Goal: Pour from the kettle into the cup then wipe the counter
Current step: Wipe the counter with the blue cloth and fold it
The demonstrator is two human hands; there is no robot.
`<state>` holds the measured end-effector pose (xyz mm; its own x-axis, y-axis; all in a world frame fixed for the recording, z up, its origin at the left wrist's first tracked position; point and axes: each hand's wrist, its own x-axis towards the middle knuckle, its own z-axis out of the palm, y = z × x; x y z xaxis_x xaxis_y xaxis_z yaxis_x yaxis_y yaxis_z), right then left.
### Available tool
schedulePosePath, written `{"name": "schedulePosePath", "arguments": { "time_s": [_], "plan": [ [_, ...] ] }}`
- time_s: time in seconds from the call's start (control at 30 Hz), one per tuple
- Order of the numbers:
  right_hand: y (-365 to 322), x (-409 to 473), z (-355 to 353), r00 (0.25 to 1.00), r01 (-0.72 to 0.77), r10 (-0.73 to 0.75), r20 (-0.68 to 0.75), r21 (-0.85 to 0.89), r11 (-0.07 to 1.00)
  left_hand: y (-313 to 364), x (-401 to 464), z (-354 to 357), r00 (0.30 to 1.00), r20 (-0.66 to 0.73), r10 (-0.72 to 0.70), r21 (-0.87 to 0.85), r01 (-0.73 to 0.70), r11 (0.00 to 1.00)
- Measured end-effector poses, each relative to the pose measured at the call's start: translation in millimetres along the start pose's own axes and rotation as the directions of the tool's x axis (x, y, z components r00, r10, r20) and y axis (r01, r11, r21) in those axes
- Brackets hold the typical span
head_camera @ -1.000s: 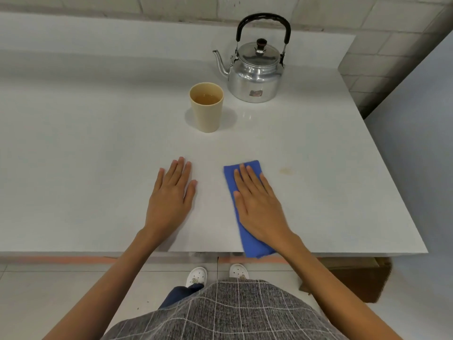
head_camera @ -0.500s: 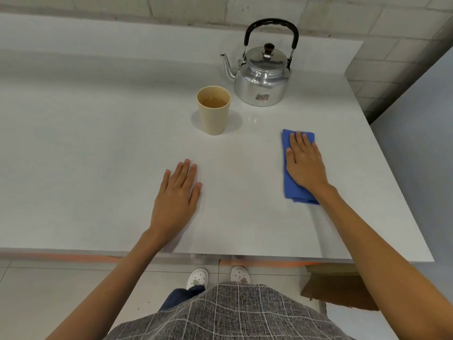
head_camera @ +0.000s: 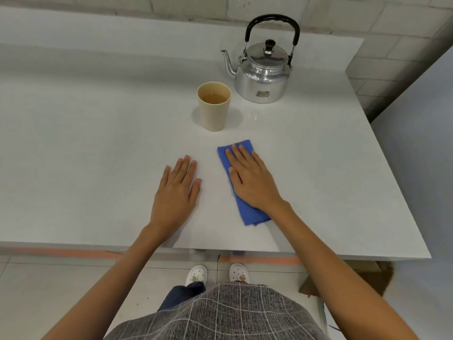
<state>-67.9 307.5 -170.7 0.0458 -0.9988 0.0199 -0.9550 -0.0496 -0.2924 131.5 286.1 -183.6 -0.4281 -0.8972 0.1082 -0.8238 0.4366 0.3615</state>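
Counter (head_camera: 98, 143): white, matte slab, near edge running across the lower part of the view, right edge slanting toward the far right corner; a low white upstand along the far edge, pale tiled wall behind it.

Kettle (head_camera: 263, 77): polished metal, upright, near the far right corner of the counter. Lid on, dark knob on top; black arched handle raised; thin spout pointing left. A small worn label on the side facing the near edge.

Cup (head_camera: 214, 106): beige tumbler, upright, just left of and nearer than the kettle, close to it but apart. Holds amber liquid, well short of the rim.

Cloth (head_camera: 241, 212): blue, folded into a long strip, lying flat on the counter between the cup and the near edge, its long side running roughly from near edge to far edge. Its far end sits a little short of the cup's base; its near end stops short of the near edge.

Right hand (head_camera: 252, 182): flat, palm down on the cloth, fingers extended and held close together, covering the middle of the strip; not gripping it.

Left hand (head_camera: 175, 192): flat, palm down on the bare counter just left of the cloth, not touching it; fingers extended and only slightly parted.

Shoes (head_camera: 196, 278): white pair on the tiled floor below the near edge.
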Motion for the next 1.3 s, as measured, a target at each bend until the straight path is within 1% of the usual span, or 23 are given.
{"name": "schedulePosePath", "arguments": {
  "time_s": [0.1,0.2,0.37,0.5,0.67,0.8,0.93,1.13,1.3],
  "plan": [
    [-1.3,-34.8,-1.3,1.0,0.011,-0.012,0.023,0.03,0.999,-1.0,-0.4,0.2,1.0,-0.004,0.005,-0.003,-0.005,1.0],
    [10.3,-66.7,-4.3,1.0,-0.008,0.007,0.03,0.037,0.999,-1.8,-0.4,1.1,1.0,-0.002,0.008,-0.008,-0.008,1.0],
    [49.8,-86.7,-15.9,0.993,-0.121,0.121,0.0,0.054,0.991,-1.9,-0.9,1.2,1.0,-0.003,0.01,0.001,-0.01,1.0],
    [76.2,-65.5,-23.0,0.976,-0.211,0.213,-0.051,0.042,0.977,-0.9,-1.4,-0.3,1.0,-0.01,0.014,-0.008,-0.014,1.0],
    [83.1,-3.9,-25.8,0.957,-0.283,0.285,-0.055,0.043,0.958,0.0,-2.3,-1.5,1.0,-0.015,0.016,-0.005,-0.016,1.0],
    [65.9,44.5,-23.4,0.962,-0.267,0.268,-0.046,0.017,0.963,-0.3,-2.2,-1.0,1.0,-0.004,0.009,-0.012,-0.009,1.0],
    [48.6,67.7,-18.8,0.972,-0.232,0.232,-0.027,-0.008,0.973,-0.7,-1.9,-0.7,1.0,-0.013,0.01,-0.012,-0.01,1.0],
    [14.6,58.8,-6.8,0.992,-0.125,0.125,0.014,-0.015,0.992,-1.3,-1.5,-0.7,1.0,-0.023,0.013,-0.025,-0.013,1.0],
    [-36.1,31.9,10.1,0.999,-0.038,0.038,0.006,0.005,0.999,-0.8,-2.2,-4.5,0.999,-0.039,-0.005,-0.135,0.0,0.991]
  ]
}}
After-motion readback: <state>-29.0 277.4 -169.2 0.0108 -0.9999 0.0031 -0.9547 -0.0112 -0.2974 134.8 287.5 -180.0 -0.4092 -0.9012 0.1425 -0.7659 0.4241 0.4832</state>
